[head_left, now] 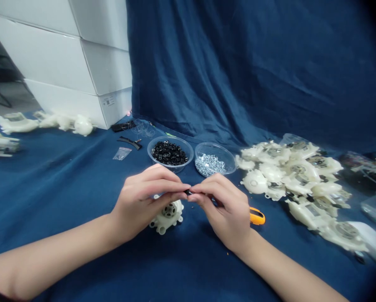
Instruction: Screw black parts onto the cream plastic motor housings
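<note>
My left hand and my right hand meet at their fingertips, and both pinch a small black part that is mostly hidden by the fingers. Just below my left hand sits a white plastic housing with a dark round centre, partly covered by the palm. An orange utility knife lies on the blue cloth against the outer side of my right hand, with part of it hidden.
Behind my hands stand a clear bowl of black rings and a clear bowl of silver screws. White housings lie heaped at right and scattered at far left. Small black pieces and a plastic bag lie back left, before white boxes.
</note>
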A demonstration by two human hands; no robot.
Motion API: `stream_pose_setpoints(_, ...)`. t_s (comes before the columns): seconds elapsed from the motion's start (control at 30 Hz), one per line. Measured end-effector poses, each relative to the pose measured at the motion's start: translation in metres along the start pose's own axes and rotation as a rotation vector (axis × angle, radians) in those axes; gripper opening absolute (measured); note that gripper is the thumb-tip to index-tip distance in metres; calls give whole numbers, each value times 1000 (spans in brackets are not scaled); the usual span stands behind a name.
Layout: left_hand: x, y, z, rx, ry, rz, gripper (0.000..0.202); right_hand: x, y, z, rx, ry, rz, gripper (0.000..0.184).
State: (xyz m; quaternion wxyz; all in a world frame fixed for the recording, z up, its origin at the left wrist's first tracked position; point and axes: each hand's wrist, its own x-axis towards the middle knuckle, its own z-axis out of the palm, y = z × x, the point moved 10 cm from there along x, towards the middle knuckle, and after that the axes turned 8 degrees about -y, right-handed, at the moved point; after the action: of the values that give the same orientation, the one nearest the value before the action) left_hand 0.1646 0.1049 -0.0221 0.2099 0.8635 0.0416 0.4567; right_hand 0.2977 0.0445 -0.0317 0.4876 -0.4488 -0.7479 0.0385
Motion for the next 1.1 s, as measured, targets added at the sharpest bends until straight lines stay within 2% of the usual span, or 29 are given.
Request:
stream_pose_setpoints(0.17,-1,1,3,25,-27,12,20,-3,3,11,-88,-84,6,6)
stream_pose_setpoints(0.33,-1,3,6,60,-62,5,16,-8,16,24,-194,-191,132,23)
stream_pose_setpoints(0.6,-3,8,12,49,-92,29,16,-13,27,35,159,-182,319,42)
stream_pose_setpoints(0.7,-2,-4,10,1,-85,-53,14,-2,27,25,91,-261,299,49)
stream_pose_setpoints(0.77,-2,-21,4,-72,-37,-172,14,4,32,9,-128,-333,308,51)
stream_pose_setpoints(0.87,-9,-51,-3,-221,40,-371,17,-8,57,-12,-495,-535,421,36)
stream_pose_setpoints(0.93,-12,-63,-3,-307,66,-445,19,-24,70,-24,-607,-638,436,39)
stream_pose_setpoints(1.03,-16,-70,-5,-399,118,-488,18,-54,87,-30,-485,-808,504,17)
stream_pose_setpoints(1.1,-18,-72,-8,-417,165,-506,18,-61,80,-27,-348,-883,433,9)
